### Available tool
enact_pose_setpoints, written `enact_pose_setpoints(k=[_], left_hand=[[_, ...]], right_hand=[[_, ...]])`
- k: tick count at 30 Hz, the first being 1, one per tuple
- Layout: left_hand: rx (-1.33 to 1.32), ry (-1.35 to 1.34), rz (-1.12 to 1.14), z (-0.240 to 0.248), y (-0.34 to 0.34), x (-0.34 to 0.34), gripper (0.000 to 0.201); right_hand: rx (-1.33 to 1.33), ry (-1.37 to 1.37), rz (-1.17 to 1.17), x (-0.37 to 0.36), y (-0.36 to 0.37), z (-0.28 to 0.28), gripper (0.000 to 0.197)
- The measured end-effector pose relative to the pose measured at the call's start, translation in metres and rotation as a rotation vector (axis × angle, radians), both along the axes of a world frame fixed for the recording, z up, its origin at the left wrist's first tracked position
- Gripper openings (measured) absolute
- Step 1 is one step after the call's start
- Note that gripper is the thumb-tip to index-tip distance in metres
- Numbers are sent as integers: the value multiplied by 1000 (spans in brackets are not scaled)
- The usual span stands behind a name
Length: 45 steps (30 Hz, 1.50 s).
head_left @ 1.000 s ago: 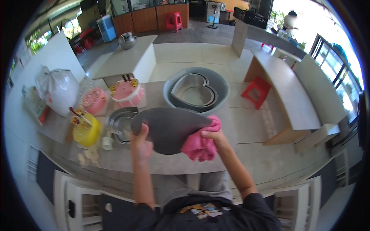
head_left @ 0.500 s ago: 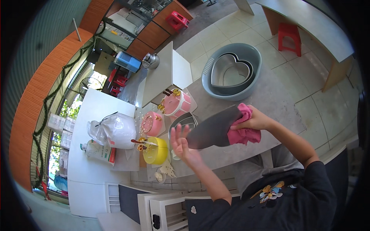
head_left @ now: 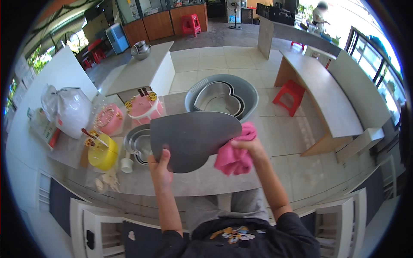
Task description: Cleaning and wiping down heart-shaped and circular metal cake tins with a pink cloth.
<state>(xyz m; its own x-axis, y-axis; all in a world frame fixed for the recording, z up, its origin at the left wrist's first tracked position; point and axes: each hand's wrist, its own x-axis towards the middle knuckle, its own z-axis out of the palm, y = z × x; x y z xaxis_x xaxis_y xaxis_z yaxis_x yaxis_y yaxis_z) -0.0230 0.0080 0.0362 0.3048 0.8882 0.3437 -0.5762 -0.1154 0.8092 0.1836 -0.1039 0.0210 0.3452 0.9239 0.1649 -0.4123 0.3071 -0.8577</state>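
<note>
A dark grey heart-shaped cake pan (head_left: 189, 139) is held up over the table, its flat face toward me. My left hand (head_left: 161, 174) grips its left edge, thumb lying on the face and fingers hidden behind. At the right edge, my right hand (head_left: 253, 148) is closed around a bunched pink cloth (head_left: 232, 162), which touches the pan. Beyond it sits a blue-grey basin (head_left: 253, 96) with nested heart-shaped pans (head_left: 215, 98) inside. More nested metal pans (head_left: 131, 146) stand on the table left of the held pan, partly covered by it.
To the left are a yellow cake (head_left: 103, 155), a pink cake (head_left: 109, 119) and a pink-and-white cake (head_left: 146, 112). A white cup (head_left: 127, 165) stands near my left hand. Plastic-wrapped goods (head_left: 71, 109) lie farther left. A red stool (head_left: 289, 96) is on the floor at right.
The view has turned and levelled. My left hand was open beside the pan and now grips its edge. The pan has swung round so its broad face shows; the cloth stays in my right hand.
</note>
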Motion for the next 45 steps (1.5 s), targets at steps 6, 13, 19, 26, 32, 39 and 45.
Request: enact_pose_setpoints(k=[6, 13, 19, 26, 32, 39, 45], left_hand=[[-219, -40, -54, -18, -19, 31, 31], [47, -47, 102, -6, -4, 28, 41], [970, 823, -189, 39, 14, 2, 45], [62, 119, -169, 9, -6, 19, 26], [-176, -267, 187, 12, -44, 73, 39], [-128, -212, -100, -17, -22, 46, 30], [102, 168, -158, -3, -14, 25, 29]], right_hand=[[-57, 143, -14, -57, 14, -28, 47], [0, -194, -71, -33, 8, -8, 27], [-221, -1032, 6, -6, -7, 18, 16], [-1, 69, -19, -6, -4, 28, 24], [41, 397, -187, -81, 24, -8, 33], [67, 293, -205, -21, 12, 32, 28], [3, 8, -110, -1, -2, 53, 27]])
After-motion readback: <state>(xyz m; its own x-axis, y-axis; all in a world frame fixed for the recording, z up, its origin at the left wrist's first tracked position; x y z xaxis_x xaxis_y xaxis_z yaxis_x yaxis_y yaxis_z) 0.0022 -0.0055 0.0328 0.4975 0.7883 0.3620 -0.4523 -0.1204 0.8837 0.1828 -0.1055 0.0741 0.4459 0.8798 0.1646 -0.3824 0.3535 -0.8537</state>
